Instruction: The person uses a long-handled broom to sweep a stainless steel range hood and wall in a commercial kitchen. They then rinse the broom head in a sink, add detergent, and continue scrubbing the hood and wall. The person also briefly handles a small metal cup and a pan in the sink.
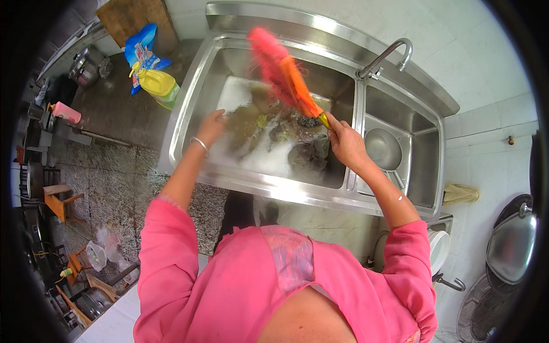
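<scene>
My right hand grips the yellow end of an orange-handled brush. Its pinkish-red fibre head is blurred and raised over the left basin of a stainless steel sink. My left hand, with a bracelet at the wrist, hovers over that basin's left side and holds nothing visible. Below lies murky water with white foam and green scraps. A dark scouring pad is near the brush handle. Some dark, crumpled material sits at the basin's lower right, partly under water.
The right basin holds a metal ladle-like bowl with a handle. A chrome faucet rises behind the divider. Left of the sink stand a yellow pump jug, a blue plastic bag and a pink bottle. Metal lids hang at right.
</scene>
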Demonstrator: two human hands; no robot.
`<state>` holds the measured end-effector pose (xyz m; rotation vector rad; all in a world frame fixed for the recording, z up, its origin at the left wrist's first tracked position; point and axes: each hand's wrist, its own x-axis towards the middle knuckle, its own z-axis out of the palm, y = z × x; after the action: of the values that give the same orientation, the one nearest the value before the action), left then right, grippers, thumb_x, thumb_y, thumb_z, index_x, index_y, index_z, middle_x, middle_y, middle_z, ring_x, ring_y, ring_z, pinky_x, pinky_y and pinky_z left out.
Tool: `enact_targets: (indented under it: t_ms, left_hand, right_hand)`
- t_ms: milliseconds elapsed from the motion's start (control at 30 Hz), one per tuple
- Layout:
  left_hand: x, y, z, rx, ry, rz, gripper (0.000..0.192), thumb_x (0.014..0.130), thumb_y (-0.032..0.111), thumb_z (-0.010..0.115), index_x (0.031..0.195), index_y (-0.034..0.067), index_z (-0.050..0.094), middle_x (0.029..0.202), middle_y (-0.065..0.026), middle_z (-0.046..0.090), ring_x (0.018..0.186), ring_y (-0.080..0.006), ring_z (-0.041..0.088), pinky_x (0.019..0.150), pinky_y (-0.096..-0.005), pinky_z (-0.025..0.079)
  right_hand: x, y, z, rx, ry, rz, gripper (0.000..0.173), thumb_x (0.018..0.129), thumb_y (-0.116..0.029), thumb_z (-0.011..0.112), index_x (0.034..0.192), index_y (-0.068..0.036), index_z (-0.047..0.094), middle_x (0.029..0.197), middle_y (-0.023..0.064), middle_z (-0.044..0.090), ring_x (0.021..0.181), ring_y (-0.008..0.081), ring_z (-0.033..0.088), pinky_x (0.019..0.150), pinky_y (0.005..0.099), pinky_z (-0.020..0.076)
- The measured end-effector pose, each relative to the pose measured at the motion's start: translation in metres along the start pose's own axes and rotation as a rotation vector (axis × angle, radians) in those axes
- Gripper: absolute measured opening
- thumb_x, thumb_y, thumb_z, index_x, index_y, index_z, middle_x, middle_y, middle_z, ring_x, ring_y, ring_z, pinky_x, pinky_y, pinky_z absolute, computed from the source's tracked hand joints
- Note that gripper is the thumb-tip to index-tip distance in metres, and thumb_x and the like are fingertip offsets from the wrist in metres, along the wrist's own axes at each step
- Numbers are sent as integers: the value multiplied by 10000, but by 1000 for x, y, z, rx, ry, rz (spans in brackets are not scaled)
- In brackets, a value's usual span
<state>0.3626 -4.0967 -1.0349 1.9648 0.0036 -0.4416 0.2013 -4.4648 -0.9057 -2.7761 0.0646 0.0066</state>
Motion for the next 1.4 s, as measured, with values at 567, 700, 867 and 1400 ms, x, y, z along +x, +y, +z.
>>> enact_targets:
  t_ms: [567, 700, 867, 1400]
  left_hand:
    - [-81, 3, 13, 325, 33, 158, 341, 962, 197, 603, 1238, -3, 626, 1123, -161, 709, 1073, -247, 671, 916, -340, 502]
    - [-95, 6, 0, 303, 123, 198, 326, 967, 194, 600, 1237, 13, 635, 1125, -164, 706, 1066, -263, 672, 911, -348, 503]
    - [-92, 3, 2, 247, 82, 178, 315, 973, 203, 596, 1233, 32, 645, 1123, -158, 706, 1054, -264, 672, 908, -348, 503]
    - [-93, 11, -5, 129, 171, 346, 304, 985, 184, 604, 1234, 15, 646, 1038, -96, 728, 935, -156, 671, 835, -282, 515]
  right_hand:
    - [59, 10, 179, -152, -418, 2, 849, 811, -87, 552, 1579, -192, 205, 1007, 236, 671, 861, 394, 688, 757, 490, 553]
    - [47, -10, 143, -160, -403, -2, 813, 826, -108, 533, 1573, -234, 239, 1064, 254, 657, 869, 402, 687, 783, 508, 542]
    - [48, -5, 189, -233, -461, 92, 791, 838, -114, 540, 1567, -225, 257, 1082, 254, 659, 898, 406, 687, 812, 509, 540]
    - [-20, -5, 21, 1303, -448, 550, 493, 1050, -211, 459, 1532, -232, 359, 706, -21, 438, 466, 61, 362, 388, 217, 291]
